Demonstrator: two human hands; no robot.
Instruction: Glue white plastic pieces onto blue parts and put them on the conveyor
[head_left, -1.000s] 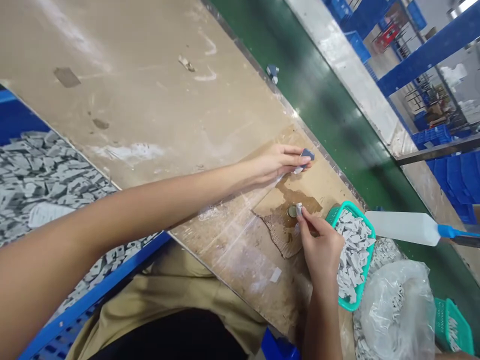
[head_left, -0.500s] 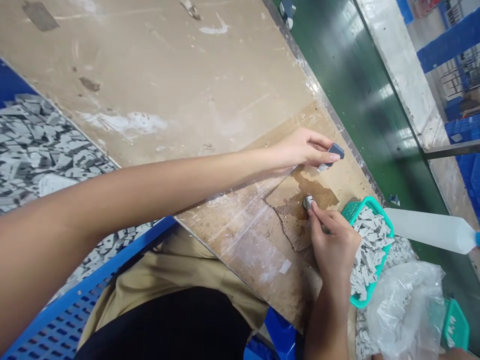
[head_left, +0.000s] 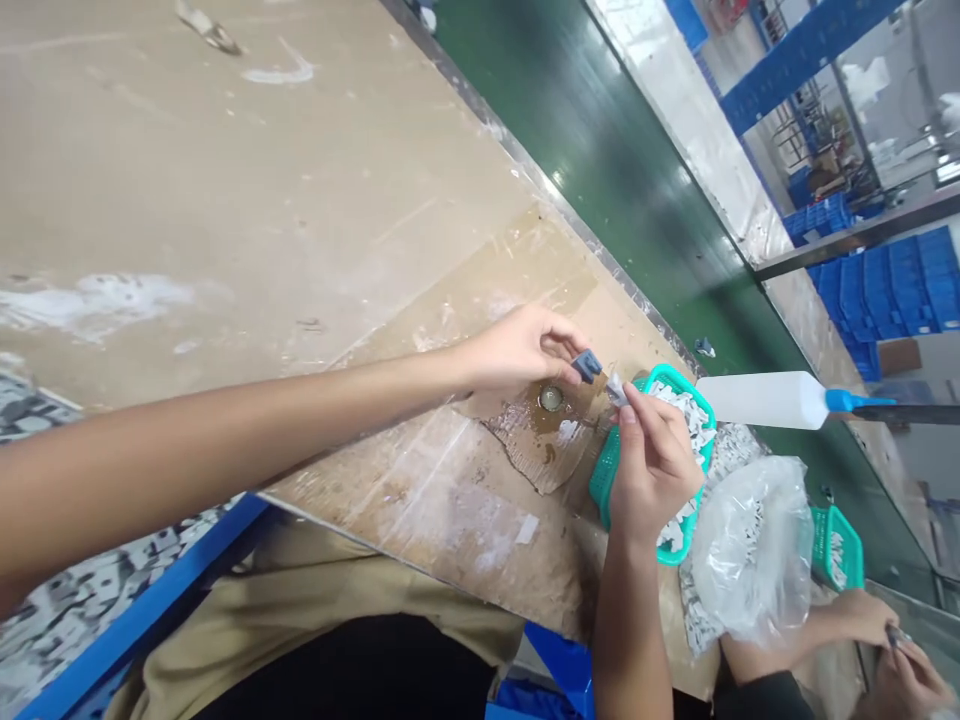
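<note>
My left hand (head_left: 521, 350) pinches a small dark blue-grey plastic piece (head_left: 587, 366) between thumb and fingers. In my right hand (head_left: 658, 465) is a small light grey plastic piece (head_left: 616, 388), held by the fingertips and pointing at the dark one. A narrow gap seems to separate the two pieces. Just below my left fingers, a small round cap (head_left: 551, 399) with clear liquid in it rests on a wet, torn sheet of cardboard (head_left: 536, 460). Partly behind my right hand stands a green basket (head_left: 606, 470) full of light grey pieces.
A white bottle with a blue nozzle (head_left: 765, 399) lies beyond the basket. Near it are a clear plastic bag (head_left: 750, 560) and a second green basket (head_left: 821, 545). Another person's hands (head_left: 870, 618) work at lower right. Left, a blue crate (head_left: 150, 610) holds many grey pieces. A green belt (head_left: 540, 110) borders the table.
My right hand has lifted the light grey piece from the round cap and brought it up beside the dark piece in my left hand. The camera view has swung right.
</note>
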